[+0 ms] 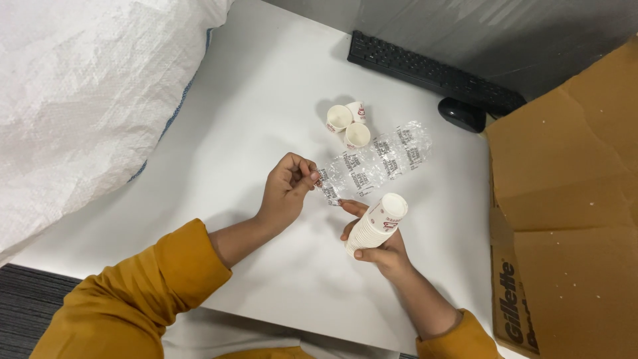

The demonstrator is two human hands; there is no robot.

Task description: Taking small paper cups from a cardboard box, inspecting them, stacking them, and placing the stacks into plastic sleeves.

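Clear plastic sleeve (375,163), crinkled and printed, lies stretched across the white desk (266,100). Left hand (286,193) is closed in a pinch on the sleeve's near end, fingers curled. Right hand (379,246) is wrapped around a stack of paper cups (377,223), tilted with the base pointing up and away; its index finger reaches toward the sleeve end too.

3 loose cups (349,123) sit clustered past the sleeve, 1 on its side, near the keyboard (432,72) and mouse (462,114).

Risks, as judged:
- Stack is held on a slant by a partial grip; outer cups could slide off the end and roll.
- Sleeve is thin film; a sharp tug from the pinch could tear it or whip its far end into the 3 cups.
- Cardboard box (571,199) crowds the right elbow; a bump could jolt the stack.
- White sack (86,100) overhangs the desk's left side.
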